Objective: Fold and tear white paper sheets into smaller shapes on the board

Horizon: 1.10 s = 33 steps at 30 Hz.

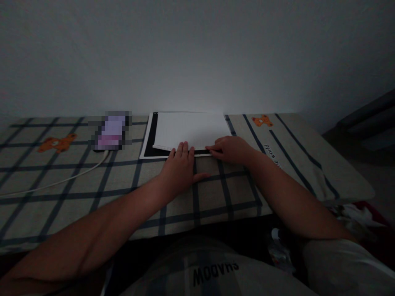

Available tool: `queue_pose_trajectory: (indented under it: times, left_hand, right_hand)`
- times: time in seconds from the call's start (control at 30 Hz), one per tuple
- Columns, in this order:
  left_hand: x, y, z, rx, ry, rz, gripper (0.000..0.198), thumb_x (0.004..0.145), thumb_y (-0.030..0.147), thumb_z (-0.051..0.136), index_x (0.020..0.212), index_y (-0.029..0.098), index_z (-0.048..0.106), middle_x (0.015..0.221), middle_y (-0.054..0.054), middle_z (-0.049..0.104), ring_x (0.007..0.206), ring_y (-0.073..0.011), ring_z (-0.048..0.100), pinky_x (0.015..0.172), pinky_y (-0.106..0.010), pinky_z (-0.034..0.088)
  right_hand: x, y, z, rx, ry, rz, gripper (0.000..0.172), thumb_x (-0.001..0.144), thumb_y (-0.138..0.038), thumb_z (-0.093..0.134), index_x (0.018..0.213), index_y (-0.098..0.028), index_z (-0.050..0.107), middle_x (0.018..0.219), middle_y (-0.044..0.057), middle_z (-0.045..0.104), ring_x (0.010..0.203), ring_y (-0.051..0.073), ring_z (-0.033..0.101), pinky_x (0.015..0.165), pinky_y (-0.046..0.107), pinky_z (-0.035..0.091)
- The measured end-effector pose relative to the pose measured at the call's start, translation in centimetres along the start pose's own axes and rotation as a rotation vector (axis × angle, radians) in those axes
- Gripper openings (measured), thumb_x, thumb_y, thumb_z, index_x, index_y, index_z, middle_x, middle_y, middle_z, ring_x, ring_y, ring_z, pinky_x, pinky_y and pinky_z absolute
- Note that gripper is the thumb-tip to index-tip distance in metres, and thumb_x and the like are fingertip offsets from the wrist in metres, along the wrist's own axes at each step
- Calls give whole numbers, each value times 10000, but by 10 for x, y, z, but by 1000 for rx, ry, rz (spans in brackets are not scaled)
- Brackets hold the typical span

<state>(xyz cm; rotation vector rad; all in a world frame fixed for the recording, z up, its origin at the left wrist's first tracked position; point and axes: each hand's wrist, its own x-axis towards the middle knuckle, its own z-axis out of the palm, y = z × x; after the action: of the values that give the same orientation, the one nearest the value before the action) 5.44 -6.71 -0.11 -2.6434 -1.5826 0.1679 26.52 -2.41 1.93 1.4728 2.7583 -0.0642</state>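
A white sheet of paper (191, 127) lies on a flat board (151, 135) with a black border and a white outer edge. The sheet's near edge is folded up in a narrow strip, lifted a little at its left end. My left hand (180, 164) lies flat, its fingertips on this folded edge and its thumb stretched out to the right over the cloth. At the near right part of the same edge, my right hand (231, 150) is closed, with thumb and index finger pinching the paper. My fingers hide part of the fold.
Under the board spreads a checked tablecloth (123, 176) with bear prints. A phone (111, 131), blurred out, lies at the left with a white cable (77, 174) plugged in. The wall (191, 53) rises right behind the table. Below the table at the right stands a plastic bottle (279, 248).
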Motion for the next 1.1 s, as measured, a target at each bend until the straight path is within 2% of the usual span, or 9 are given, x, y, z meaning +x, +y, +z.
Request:
queue_pose_trajectory:
  times: [0.2, 0.4, 0.6, 0.87, 1.1]
  left_hand:
    - [-2, 2, -1, 17, 1, -23, 1087, 895, 796, 437, 1547, -69, 333, 1615, -328, 294, 1535, -416, 268, 1236, -504, 269]
    - [-1, 2, 0, 15, 5, -29, 1096, 894, 798, 436, 1542, -80, 334, 1611, -325, 307, 1535, -408, 272, 1237, -475, 274]
    - [-3, 2, 0, 39, 37, -14, 1079, 899, 810, 397, 1538, -58, 361, 1603, -319, 331, 1521, -406, 311, 1219, -491, 287]
    - [-8, -4, -3, 29, -13, -61, 1100, 895, 786, 454, 1532, -103, 331, 1611, -354, 271, 1541, -418, 246, 1255, -472, 213]
    - [-15, -16, 5, 42, 10, -100, 1084, 901, 784, 430, 1526, -98, 343, 1613, -347, 277, 1546, -407, 242, 1249, -471, 235]
  right_hand:
    - [0, 1, 1, -15, 0, 4, 457, 1037, -429, 395, 1155, -220, 783, 977, 85, 758, 817, 189, 635, 634, 311, 288]
    - [1, -7, 6, -42, 52, -78, 433, 1028, -385, 424, 1398, -313, 637, 1025, 58, 734, 827, 181, 614, 615, 305, 246]
    - [4, -16, 9, -26, 37, -86, 431, 1039, -388, 394, 1370, -312, 659, 1007, 59, 716, 825, 180, 596, 612, 309, 233]
    - [5, -13, 8, 19, 12, -69, 428, 1035, -390, 412, 1373, -303, 660, 1043, 63, 713, 854, 180, 593, 630, 306, 260]
    - [5, -13, 8, 28, 9, -65, 430, 1033, -402, 412, 1372, -312, 660, 1049, 60, 710, 854, 185, 600, 616, 307, 255]
